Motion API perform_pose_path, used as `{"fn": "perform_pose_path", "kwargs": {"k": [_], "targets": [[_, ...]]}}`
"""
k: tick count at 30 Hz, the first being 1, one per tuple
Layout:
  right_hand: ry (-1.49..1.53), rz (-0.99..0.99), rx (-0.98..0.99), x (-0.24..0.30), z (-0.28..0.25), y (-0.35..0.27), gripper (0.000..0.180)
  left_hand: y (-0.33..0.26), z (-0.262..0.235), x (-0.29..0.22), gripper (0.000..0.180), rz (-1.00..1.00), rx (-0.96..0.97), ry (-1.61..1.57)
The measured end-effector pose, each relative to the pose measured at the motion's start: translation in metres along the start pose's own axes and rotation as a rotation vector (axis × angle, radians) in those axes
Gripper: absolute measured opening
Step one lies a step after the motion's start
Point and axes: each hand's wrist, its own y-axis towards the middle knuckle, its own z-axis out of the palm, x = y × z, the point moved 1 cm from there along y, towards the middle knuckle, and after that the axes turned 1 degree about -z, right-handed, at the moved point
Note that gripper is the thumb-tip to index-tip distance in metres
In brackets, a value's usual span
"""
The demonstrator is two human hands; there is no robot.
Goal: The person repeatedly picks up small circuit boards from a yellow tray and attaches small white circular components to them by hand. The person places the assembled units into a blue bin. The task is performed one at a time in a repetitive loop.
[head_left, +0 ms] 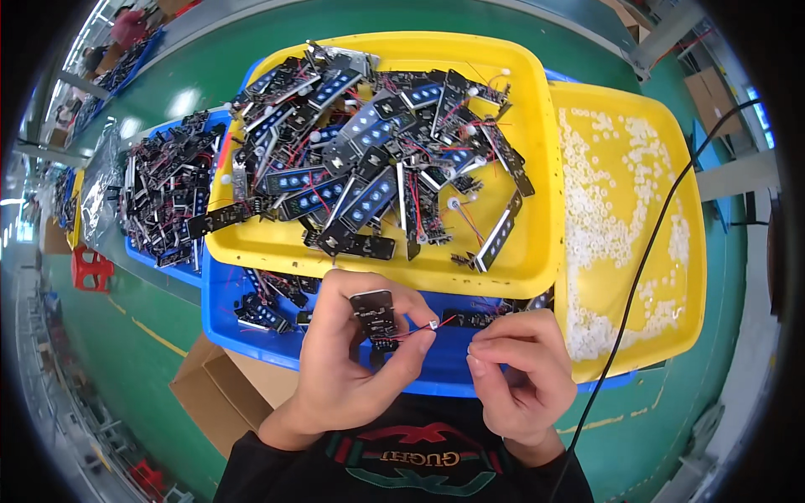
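My left hand [348,352] grips a small black circuit board [375,318] with red wires, and its thumb and forefinger pinch the tiny part at the wire's end [433,324]. Just to the right of it, my right hand [520,369] has its fingers curled in; whether it holds a small piece cannot be told. Both hands hover over the near rim of a blue tray [251,331]. Above them a yellow tray [537,251] holds a heap of several similar black boards [377,159] with blue pads and red wires.
A second yellow tray [688,251] at the right holds many small white rings [612,218]. Another blue tray [159,251] of boards lies at the left. A black cable [637,277] runs diagonally over the right tray. A cardboard box [226,386] sits below left, on a green table.
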Motion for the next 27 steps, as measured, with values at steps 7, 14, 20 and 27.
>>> {"fn": "perform_pose_path", "kwargs": {"k": [7, 14, 20, 27], "targets": [[0.065, 0.047, -0.016, -0.001, 0.001, -0.001, 0.025, 0.000, 0.002, -0.007, 0.039, -0.015, 0.000, 0.028], [0.079, 0.033, 0.002, 0.001, -0.001, -0.001, 0.025, -0.001, 0.002, -0.013, 0.037, 0.140, 0.043, 0.284], [0.039, -0.019, 0.023, 0.002, -0.001, 0.002, 0.025, 0.000, 0.012, -0.015, 0.040, 0.335, 0.061, 0.471], [0.138, 0.099, -0.068, -0.001, -0.005, -0.006, 0.027, -0.001, 0.017, -0.012, 0.044, 0.450, 0.072, 0.591]]}}
